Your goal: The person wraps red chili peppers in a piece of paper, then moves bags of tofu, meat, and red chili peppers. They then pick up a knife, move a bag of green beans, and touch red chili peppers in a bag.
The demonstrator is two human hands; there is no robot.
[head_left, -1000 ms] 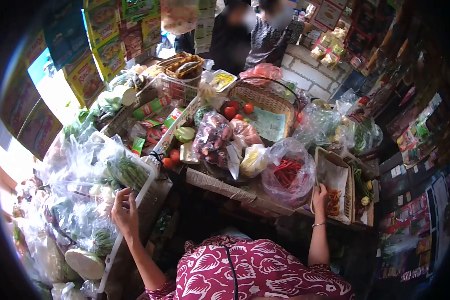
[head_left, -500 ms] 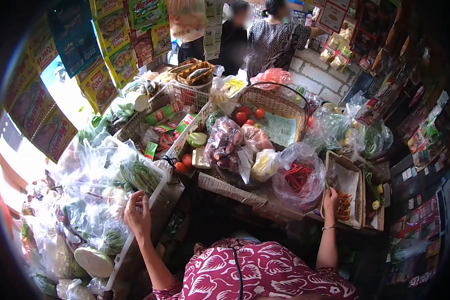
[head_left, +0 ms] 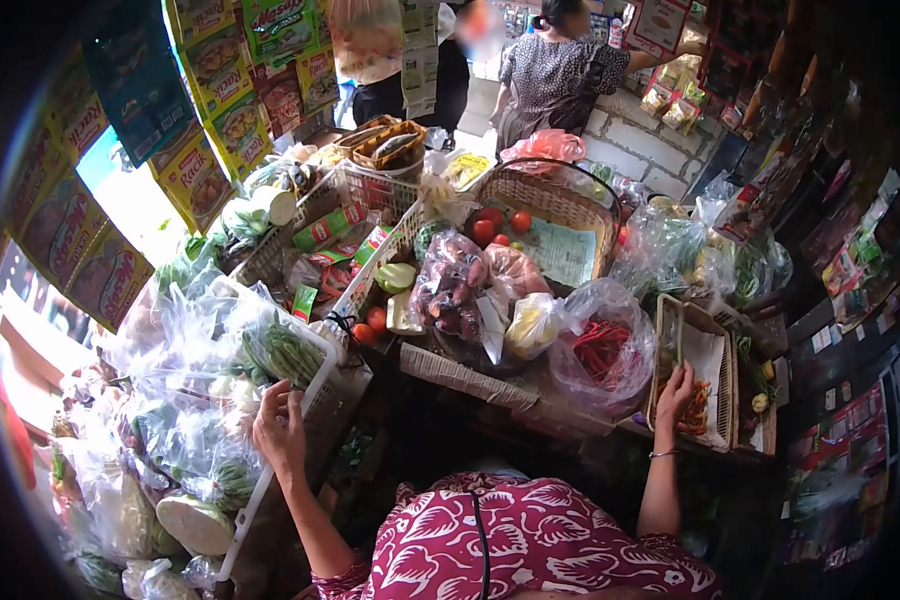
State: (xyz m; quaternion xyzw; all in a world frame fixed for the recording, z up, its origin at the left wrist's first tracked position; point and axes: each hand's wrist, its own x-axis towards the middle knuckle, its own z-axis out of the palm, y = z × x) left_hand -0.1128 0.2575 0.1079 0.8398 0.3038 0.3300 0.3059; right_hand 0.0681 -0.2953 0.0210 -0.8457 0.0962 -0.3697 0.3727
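My left hand point(head_left: 280, 435) rests with spread fingers on clear plastic bags of greens at the rim of a white crate point(head_left: 253, 498). A bag of green beans point(head_left: 285, 352) lies just above it. My right hand point(head_left: 675, 392) reaches into a woven tray point(head_left: 727, 395), fingers apart. Its fingertips touch the small red and orange chillies point(head_left: 696, 412) on the tray's white paper. A bracelet sits on that wrist. Neither hand grips anything that I can see. My red patterned shirt fills the bottom of the view.
A clear bag of red chillies point(head_left: 602, 350) lies left of the tray, with bagged purple roots point(head_left: 448, 290) and a basket of tomatoes point(head_left: 500, 222) beyond. Packets hang at the upper left. A person in a patterned top point(head_left: 560, 75) stands behind the stall by a wall.
My right hand has slid from the tray's left rim onto the chillies inside. My left hand has stayed at the crate's rim. The view has shifted slightly.
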